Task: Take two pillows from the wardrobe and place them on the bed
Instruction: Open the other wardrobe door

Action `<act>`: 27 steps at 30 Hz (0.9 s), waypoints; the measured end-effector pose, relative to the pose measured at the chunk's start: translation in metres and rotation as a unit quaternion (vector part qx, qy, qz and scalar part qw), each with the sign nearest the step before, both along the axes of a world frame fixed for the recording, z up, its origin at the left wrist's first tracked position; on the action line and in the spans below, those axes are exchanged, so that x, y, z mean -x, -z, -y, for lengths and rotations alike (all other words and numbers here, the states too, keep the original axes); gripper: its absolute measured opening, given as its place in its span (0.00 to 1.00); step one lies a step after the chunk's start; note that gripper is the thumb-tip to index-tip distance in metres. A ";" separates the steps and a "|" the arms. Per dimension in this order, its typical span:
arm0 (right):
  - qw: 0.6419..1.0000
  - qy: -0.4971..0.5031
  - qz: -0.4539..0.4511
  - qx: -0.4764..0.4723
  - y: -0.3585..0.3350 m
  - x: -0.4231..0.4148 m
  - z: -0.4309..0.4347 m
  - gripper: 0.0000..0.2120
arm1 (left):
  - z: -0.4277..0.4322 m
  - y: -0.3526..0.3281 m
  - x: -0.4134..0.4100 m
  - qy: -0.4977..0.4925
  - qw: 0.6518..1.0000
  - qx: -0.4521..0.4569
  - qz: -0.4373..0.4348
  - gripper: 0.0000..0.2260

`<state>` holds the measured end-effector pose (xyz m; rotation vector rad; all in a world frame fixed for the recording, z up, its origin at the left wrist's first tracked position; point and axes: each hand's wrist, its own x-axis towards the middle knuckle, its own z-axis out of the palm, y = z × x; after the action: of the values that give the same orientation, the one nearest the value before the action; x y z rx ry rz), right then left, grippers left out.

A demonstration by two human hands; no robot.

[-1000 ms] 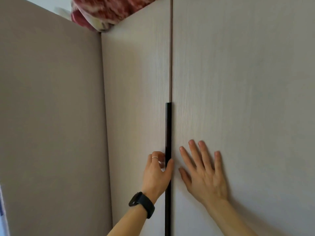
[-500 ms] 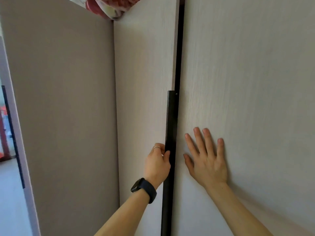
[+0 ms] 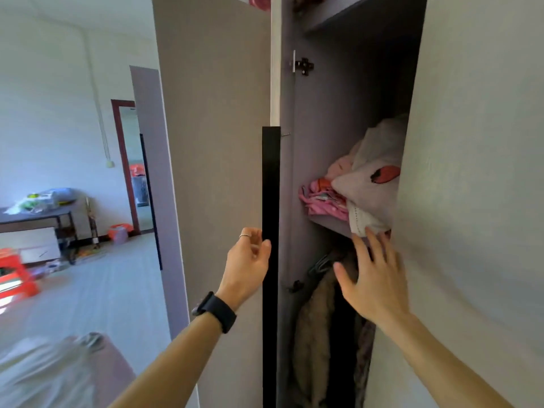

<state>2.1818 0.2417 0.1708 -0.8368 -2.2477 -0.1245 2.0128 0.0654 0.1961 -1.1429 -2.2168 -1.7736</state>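
Note:
The wardrobe's left door (image 3: pixel 217 160) stands swung out, and my left hand (image 3: pixel 248 262) is curled around its long black handle (image 3: pixel 270 219). Inside, on a shelf (image 3: pixel 329 223), a white pillow (image 3: pixel 372 184) with a red-and-black print lies on pink folded cloth (image 3: pixel 322 201); its right part is hidden behind the closed right door (image 3: pixel 477 172). My right hand (image 3: pixel 372 278) is spread open in the gap, just below the pillow's lower corner, touching nothing that I can make out. A corner of the bed (image 3: pixel 59 375) shows at the lower left.
Coats (image 3: pixel 316 328) hang under the shelf. Beyond the open door lies a tiled floor with a dark table (image 3: pixel 38 216), an orange stool (image 3: pixel 14 269) and a doorway (image 3: pixel 132 172). A higher shelf (image 3: pixel 332 13) sits at the top.
The left door has swung wide open under my left hand, exposing the shelf and pillow. My right hand has come off the right door and moved into the opening.

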 end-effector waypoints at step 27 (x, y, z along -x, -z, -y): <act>0.949 -0.284 0.047 0.129 0.110 0.280 0.117 0.42 | 0.055 -0.003 0.172 -0.286 0.957 0.037 -0.028 0.19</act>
<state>1.9014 0.1249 0.0606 -0.2813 -2.5377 0.4141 1.8407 0.0102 0.1990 -0.4652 -2.2780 -1.4049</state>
